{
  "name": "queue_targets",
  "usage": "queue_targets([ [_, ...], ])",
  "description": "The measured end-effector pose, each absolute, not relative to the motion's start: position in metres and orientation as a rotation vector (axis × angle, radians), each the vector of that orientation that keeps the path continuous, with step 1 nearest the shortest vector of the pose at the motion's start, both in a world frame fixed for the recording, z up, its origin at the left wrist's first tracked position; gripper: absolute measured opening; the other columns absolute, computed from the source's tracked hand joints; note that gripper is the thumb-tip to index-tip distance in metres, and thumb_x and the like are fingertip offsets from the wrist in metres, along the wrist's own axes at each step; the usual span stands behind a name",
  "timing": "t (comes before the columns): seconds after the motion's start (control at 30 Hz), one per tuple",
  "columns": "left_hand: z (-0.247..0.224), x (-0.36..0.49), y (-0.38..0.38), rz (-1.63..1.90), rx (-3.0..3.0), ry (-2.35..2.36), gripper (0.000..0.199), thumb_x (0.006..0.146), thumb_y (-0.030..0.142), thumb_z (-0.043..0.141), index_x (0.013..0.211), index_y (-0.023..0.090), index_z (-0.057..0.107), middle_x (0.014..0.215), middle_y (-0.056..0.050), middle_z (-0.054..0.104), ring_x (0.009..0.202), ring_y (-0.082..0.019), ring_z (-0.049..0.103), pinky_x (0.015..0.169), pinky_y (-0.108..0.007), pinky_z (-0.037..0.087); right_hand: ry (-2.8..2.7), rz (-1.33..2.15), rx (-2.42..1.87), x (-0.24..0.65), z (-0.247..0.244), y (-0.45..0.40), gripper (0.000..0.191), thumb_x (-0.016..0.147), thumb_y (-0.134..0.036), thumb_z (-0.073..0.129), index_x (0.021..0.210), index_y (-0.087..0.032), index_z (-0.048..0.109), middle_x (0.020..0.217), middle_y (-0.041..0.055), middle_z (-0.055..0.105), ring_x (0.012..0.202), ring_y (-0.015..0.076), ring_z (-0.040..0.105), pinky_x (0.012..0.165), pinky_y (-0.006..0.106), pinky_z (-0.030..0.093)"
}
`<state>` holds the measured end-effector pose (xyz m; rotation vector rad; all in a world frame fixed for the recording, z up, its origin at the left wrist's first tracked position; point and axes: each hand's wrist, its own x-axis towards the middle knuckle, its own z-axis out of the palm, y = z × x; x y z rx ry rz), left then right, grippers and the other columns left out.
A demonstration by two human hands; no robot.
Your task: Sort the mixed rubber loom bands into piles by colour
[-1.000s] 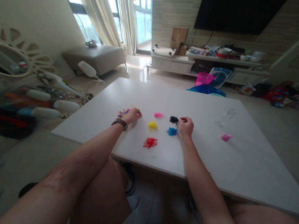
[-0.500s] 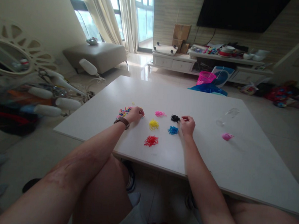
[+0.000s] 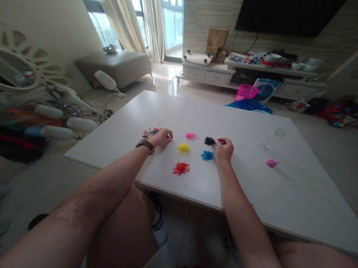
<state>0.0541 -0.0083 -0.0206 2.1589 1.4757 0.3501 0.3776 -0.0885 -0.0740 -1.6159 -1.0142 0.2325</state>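
My left hand (image 3: 163, 138), with a brown watch on its wrist, rests at the right side of a mixed-colour pile of small rubber bands (image 3: 148, 133) and partly covers it. Its fingers are curled together, and a reddish rubber band (image 3: 172, 140) shows at the tips. My right hand (image 3: 225, 149) lies on the table with thumb and fingers pinched, close beside the black rubber bands (image 3: 209, 141); what it holds is too small to make out. Between the hands are pink (image 3: 191, 136), yellow (image 3: 184, 149), blue (image 3: 207, 155) and red rubber bands (image 3: 181, 168), in separate heaps by colour.
On the right of the white table (image 3: 242, 130) lie a pink item (image 3: 272, 162) and a clear plastic container (image 3: 277, 134). A single yellow band (image 3: 159, 124) lies behind the mixed pile. Beyond the table's far edge stands a pink basket (image 3: 246, 92). A lamp stand is at the left.
My left hand has shifted very slightly, and the bits of colour showing by its fingertips differ a little. My right hand and the sorted heaps look the same.
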Motion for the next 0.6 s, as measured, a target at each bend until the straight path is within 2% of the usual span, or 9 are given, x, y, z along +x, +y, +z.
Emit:
queue_targets([
  [0.3, -0.014, 0.06, -0.007, 0.575, 2.048, 1.307, 0.013, 0.077, 0.019, 0.064, 0.088, 0.014, 0.071, 0.076, -0.006, 0.071, 0.068, -0.015, 0.064, 0.06, -0.022, 0.047, -1.213, 0.117, -1.528, 0.362, -0.056, -0.1, 0.012, 0.079, -0.031, 0.059, 0.08, -0.022, 0.066, 0.085, 0.0044, 0.066, 0.086, 0.0224, 0.058, 0.074, 0.035, 0.045],
  [0.5, -0.016, 0.054, -0.007, 0.502, 2.084, 1.337, 0.013, 0.072, 0.016, 0.068, 0.084, 0.014, 0.072, 0.074, -0.004, 0.072, 0.065, -0.014, 0.063, 0.059, -0.022, 0.045, -1.312, 0.148, -1.471, 0.355, -0.052, -0.105, 0.011, 0.08, -0.031, 0.061, 0.082, -0.022, 0.068, 0.087, 0.0045, 0.068, 0.092, 0.0228, 0.058, 0.076, 0.034, 0.046],
  [0.6, -0.023, 0.05, -0.007, 0.494, 2.109, 1.317, 0.015, 0.069, 0.017, 0.07, 0.084, 0.015, 0.073, 0.079, -0.005, 0.074, 0.07, -0.015, 0.066, 0.062, -0.023, 0.048, -1.296, 0.177, -1.474, 0.355, -0.052, -0.104, 0.01, 0.08, -0.03, 0.061, 0.082, -0.022, 0.068, 0.086, 0.0044, 0.068, 0.091, 0.0227, 0.059, 0.074, 0.034, 0.047],
])
